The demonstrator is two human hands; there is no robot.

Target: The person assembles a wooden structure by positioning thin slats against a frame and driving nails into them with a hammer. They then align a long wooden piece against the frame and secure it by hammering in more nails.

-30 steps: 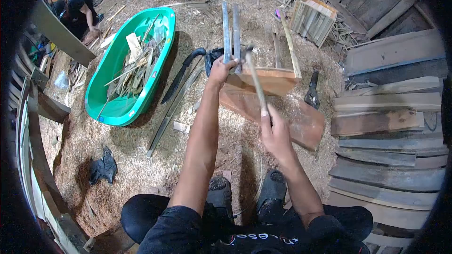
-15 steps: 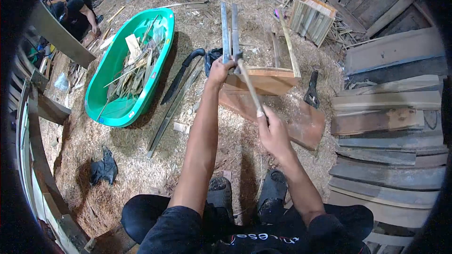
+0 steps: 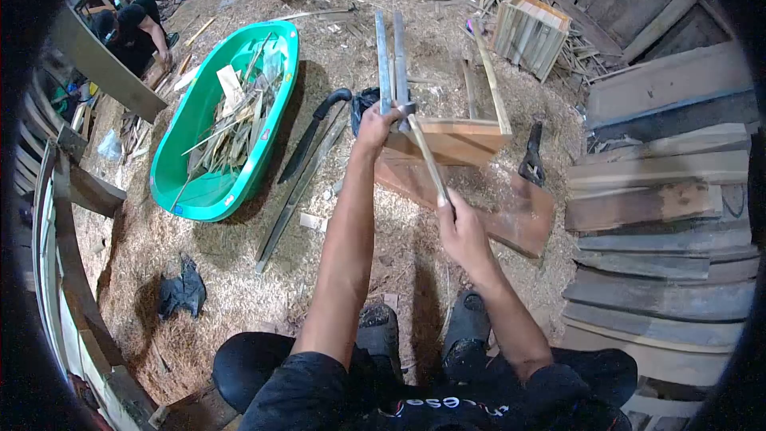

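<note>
My right hand (image 3: 467, 233) is wrapped round the wooden handle of a hammer (image 3: 428, 158). The hammer's head is beside the fingertips of my left hand (image 3: 375, 129). That hand is closed at the near end of a long grey wooden strip (image 3: 382, 56); whether its fingers also pinch something small is hidden. A second strip (image 3: 400, 52) runs parallel just to the right. Right of the hammer head, a reddish-brown board (image 3: 451, 148) stands on edge, joined to a pale slat (image 3: 491, 76). Under it lies a flat reddish board (image 3: 523, 215) on the sawdust.
A green tub (image 3: 171, 183) of wood scraps stands left, beside a machete (image 3: 307, 140) and a long strip (image 3: 279, 231). A handsaw (image 3: 533, 156) lies right. Stacked planks (image 3: 654, 255) line the right edge. A person (image 3: 136, 32) works at far left; a slatted crate (image 3: 531, 36) stands behind.
The whole view has shifted slightly. The hammer head sits a little lower, close to my left fingertips. Both hands keep their grips.
</note>
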